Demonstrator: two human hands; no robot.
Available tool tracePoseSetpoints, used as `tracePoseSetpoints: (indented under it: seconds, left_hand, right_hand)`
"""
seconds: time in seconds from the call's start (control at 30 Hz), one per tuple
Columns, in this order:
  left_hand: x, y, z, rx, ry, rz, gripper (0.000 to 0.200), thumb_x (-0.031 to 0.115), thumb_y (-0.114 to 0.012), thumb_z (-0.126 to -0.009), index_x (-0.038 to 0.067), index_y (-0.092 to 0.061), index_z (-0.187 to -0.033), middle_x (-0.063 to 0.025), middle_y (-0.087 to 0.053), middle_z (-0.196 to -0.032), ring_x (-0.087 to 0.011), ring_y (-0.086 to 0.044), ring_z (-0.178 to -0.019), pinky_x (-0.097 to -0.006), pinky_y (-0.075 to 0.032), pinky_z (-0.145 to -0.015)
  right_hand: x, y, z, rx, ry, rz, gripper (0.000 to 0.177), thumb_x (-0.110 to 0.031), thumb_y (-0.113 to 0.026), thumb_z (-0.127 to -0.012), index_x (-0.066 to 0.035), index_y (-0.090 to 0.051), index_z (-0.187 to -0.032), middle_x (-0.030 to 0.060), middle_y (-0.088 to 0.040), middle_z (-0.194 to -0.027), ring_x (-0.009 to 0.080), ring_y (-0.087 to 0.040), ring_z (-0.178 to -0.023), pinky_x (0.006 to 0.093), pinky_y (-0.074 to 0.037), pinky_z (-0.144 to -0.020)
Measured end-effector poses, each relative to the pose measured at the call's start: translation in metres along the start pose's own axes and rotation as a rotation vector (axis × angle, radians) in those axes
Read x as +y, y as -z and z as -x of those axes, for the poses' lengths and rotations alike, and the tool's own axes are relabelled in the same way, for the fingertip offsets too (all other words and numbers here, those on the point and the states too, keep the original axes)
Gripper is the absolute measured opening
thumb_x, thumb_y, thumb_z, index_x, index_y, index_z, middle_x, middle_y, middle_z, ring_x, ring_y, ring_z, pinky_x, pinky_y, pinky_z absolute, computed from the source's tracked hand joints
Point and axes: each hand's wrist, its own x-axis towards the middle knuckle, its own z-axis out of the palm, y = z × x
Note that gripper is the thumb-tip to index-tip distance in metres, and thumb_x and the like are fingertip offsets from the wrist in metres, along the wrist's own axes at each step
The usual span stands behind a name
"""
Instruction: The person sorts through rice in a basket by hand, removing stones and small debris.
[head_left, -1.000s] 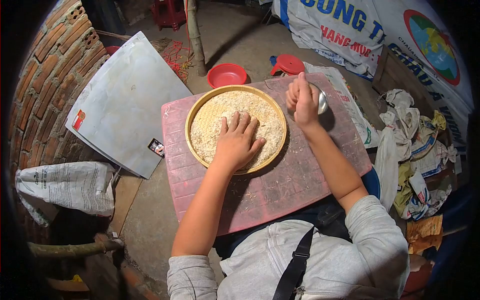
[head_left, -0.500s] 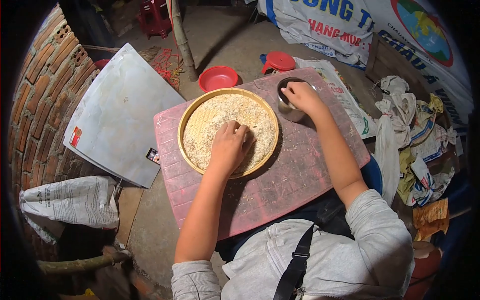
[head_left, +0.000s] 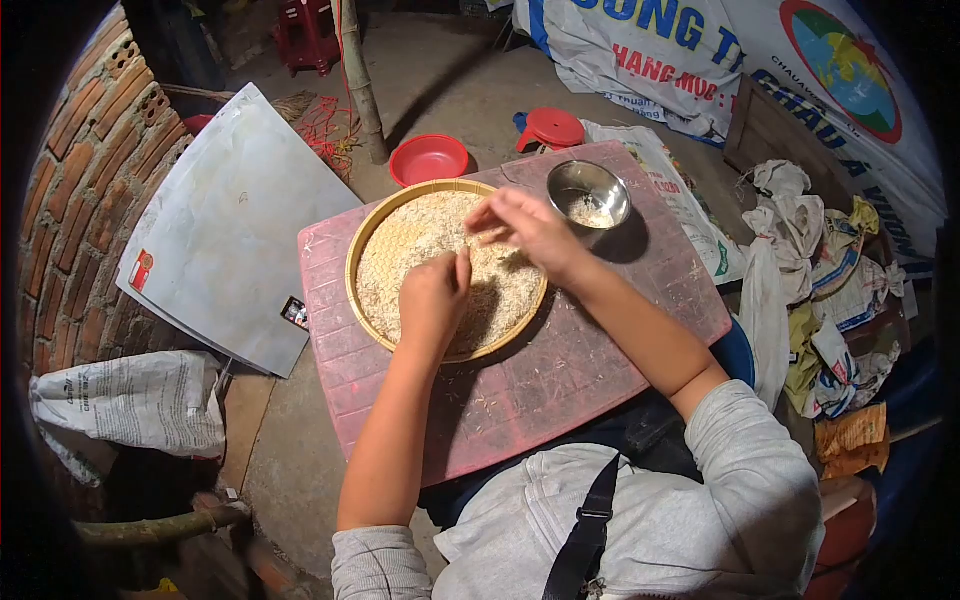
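A round woven tray [head_left: 356, 290] of pale grain [head_left: 400, 235] rests on the pink table [head_left: 560, 390]. Over the tray's middle, my left hand [head_left: 432, 300] has its fingers curled together; anything between them is too small to name. My right hand [head_left: 525, 230] hangs above the tray's right side, fingers stretched and apart, beside my left hand. To its right stands a metal bowl [head_left: 622, 205] with some pale grain at its bottom.
Beyond the table are a red basin [head_left: 429, 160] and a red stool [head_left: 553, 128]. A grey-white board [head_left: 225, 230] leans at the left, near a brick wall [head_left: 85, 210]. Sacks [head_left: 785, 240] hang at the right; a bamboo pole [head_left: 362, 85] stands behind.
My right hand has left the metal bowl and moved left over the tray, its fingers now apart. My left hand has shifted slightly left and its fingers are more curled.
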Motion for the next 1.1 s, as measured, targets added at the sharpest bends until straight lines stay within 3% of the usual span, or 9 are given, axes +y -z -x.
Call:
tracePoseSetpoints:
  seconds: [0.1, 0.17, 0.2, 0.4, 0.5, 0.6, 0.67, 0.97, 1.1]
  left_hand:
    - [0.000, 0.003, -0.004, 0.129, 0.151, 0.251, 0.035, 0.021, -0.054, -0.096, 0.000, -0.063, -0.070, -0.0134, -0.058, -0.054, -0.0238, -0.052, -0.045, -0.0373, -0.043, -0.050]
    - [0.000, 0.007, -0.006, 0.195, 0.300, 0.605, 0.043, 0.026, -0.052, -0.100, -0.002, -0.058, -0.068, -0.0038, -0.055, -0.057, -0.0096, -0.045, -0.051, -0.0287, -0.037, -0.049]
    - [0.002, 0.016, -0.005, 0.135, 0.303, 0.676, 0.046, 0.029, -0.048, -0.103, 0.002, -0.053, -0.065, 0.0032, -0.049, -0.058, -0.0060, -0.041, -0.053, -0.0255, -0.033, -0.049]
    - [0.010, 0.007, 0.001, 0.207, 0.148, 0.965, 0.042, 0.028, -0.047, -0.104, 0.006, -0.049, -0.068, 0.0046, -0.043, -0.059, -0.0032, -0.037, -0.054, -0.0217, -0.029, -0.049]
    - [0.020, 0.009, 0.005, 0.198, 0.125, 0.883, 0.040, 0.025, -0.047, -0.104, 0.005, -0.049, -0.069, 0.0042, -0.043, -0.060, -0.0038, -0.037, -0.054, -0.0219, -0.029, -0.049]
    - [0.017, 0.003, 0.005, 0.184, 0.087, 0.801, 0.037, 0.020, -0.051, -0.101, 0.002, -0.049, -0.069, -0.0001, -0.043, -0.059, -0.0076, -0.037, -0.055, -0.0259, -0.031, -0.050]
    - [0.019, 0.003, 0.005, 0.193, 0.015, 0.712, 0.033, 0.014, -0.056, -0.097, -0.001, -0.048, -0.069, -0.0070, -0.041, -0.057, -0.0136, -0.038, -0.052, -0.0308, -0.032, -0.050]
    - [0.023, 0.010, 0.006, 0.280, -0.116, 0.501, 0.033, 0.012, -0.058, -0.095, 0.001, -0.046, -0.066, -0.0103, -0.041, -0.057, -0.0235, -0.041, -0.046, -0.0356, -0.033, -0.046]
    - [0.028, 0.027, 0.005, 0.311, -0.269, 0.300, 0.031, 0.009, -0.055, -0.096, 0.001, -0.047, -0.067, -0.0094, -0.040, -0.056, -0.0206, -0.040, -0.045, -0.0333, -0.033, -0.045]
  right_hand:
    - [0.018, -0.020, 0.009, -0.063, -0.204, -0.283, 0.034, -0.027, -0.040, -0.104, 0.002, -0.055, -0.114, 0.0180, -0.060, -0.117, 0.0234, -0.060, -0.108, 0.0377, -0.050, -0.095]
    - [0.026, -0.029, 0.011, -0.006, -0.450, -0.606, 0.040, -0.034, -0.038, -0.104, 0.001, -0.051, -0.116, 0.0185, -0.058, -0.118, 0.0262, -0.060, -0.108, 0.0370, -0.049, -0.096]
    - [0.029, -0.032, 0.009, -0.041, -0.479, -0.659, 0.047, -0.039, -0.034, -0.104, 0.002, -0.049, -0.121, 0.0185, -0.058, -0.118, 0.0274, -0.059, -0.109, 0.0387, -0.046, -0.100]
    - [0.052, -0.038, 0.016, -0.180, -0.647, -0.772, 0.058, -0.049, -0.030, -0.103, 0.002, -0.052, -0.121, 0.0162, -0.061, -0.112, 0.0244, -0.060, -0.106, 0.0364, -0.047, -0.098]
    - [0.055, -0.050, 0.023, -0.194, -0.703, -0.762, 0.056, -0.050, -0.034, -0.102, -0.003, -0.059, -0.117, 0.0121, -0.064, -0.110, 0.0232, -0.061, -0.105, 0.0358, -0.047, -0.097]
    - [0.081, -0.051, 0.024, -0.270, -0.585, -0.868, 0.040, -0.044, -0.040, -0.100, -0.015, -0.059, -0.120, 0.0049, -0.063, -0.119, 0.0212, -0.061, -0.108, 0.0394, -0.048, -0.097]
    - [0.087, -0.051, 0.023, -0.263, -0.584, -0.896, 0.040, -0.043, -0.039, -0.101, -0.013, -0.058, -0.120, 0.0055, -0.063, -0.118, 0.0208, -0.061, -0.107, 0.0393, -0.048, -0.096]
    - [0.073, -0.049, 0.023, -0.330, -0.559, -0.984, 0.041, -0.036, -0.034, -0.104, -0.004, -0.055, -0.119, 0.0099, -0.064, -0.113, 0.0196, -0.064, -0.101, 0.0338, -0.051, -0.091]
    - [0.058, -0.054, 0.025, -0.341, -0.588, -1.086, 0.045, -0.039, -0.031, -0.105, -0.004, -0.056, -0.118, 0.0102, -0.066, -0.108, 0.0201, -0.065, -0.097, 0.0334, -0.054, -0.087]
